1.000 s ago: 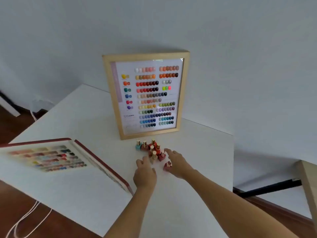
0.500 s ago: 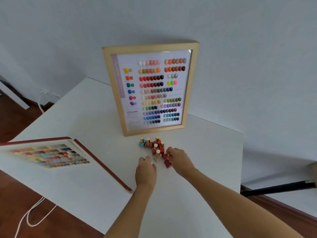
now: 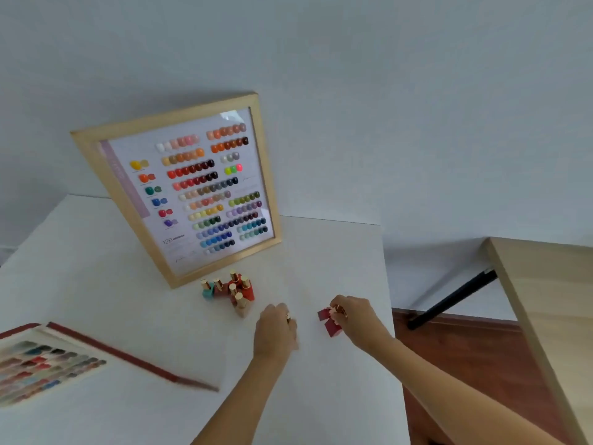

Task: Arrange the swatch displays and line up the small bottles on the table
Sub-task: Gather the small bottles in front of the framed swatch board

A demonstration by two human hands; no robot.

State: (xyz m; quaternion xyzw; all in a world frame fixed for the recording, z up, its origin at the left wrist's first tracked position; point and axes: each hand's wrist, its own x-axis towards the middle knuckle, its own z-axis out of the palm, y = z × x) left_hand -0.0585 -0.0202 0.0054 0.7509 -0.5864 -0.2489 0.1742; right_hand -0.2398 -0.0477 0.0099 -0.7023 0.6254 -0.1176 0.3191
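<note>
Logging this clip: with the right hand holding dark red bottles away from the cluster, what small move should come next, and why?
Probably set the dark red bottles in the right hand upright on the bare table, starting a row; the other bottles stand bunched before the framed swatch display.

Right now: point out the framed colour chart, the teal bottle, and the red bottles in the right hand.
framed colour chart [image 3: 179, 191], head view, on the white sheet under the glass.
teal bottle [image 3: 208, 292], head view, on its body.
red bottles [image 3: 330, 324], head view, on the lower bottle's body, beside the right hand [image 3: 356, 319].
</note>
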